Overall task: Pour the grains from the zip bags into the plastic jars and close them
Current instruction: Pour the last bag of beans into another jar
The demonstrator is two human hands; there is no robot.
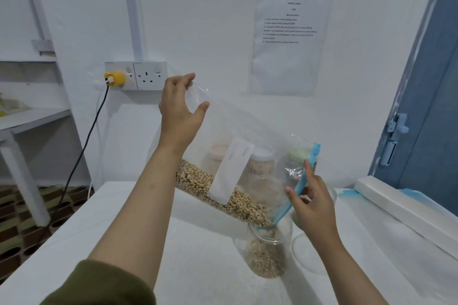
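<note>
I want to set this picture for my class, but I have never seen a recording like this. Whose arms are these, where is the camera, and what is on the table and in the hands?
There is no machine here. One camera sits on a person's head and looks forward and down, so the arms are the wearer's own.

The left hand grips the raised bottom end of a clear plastic zip bag with a blue zip strip. The right hand pinches the strip at the bag's open mouth. The bag tilts down, and pale beans with dark spots slide into a clear plastic jar standing on the white table.

Through the bag, more jars show blurred at the back. A printed sheet hangs on the wall.
</note>
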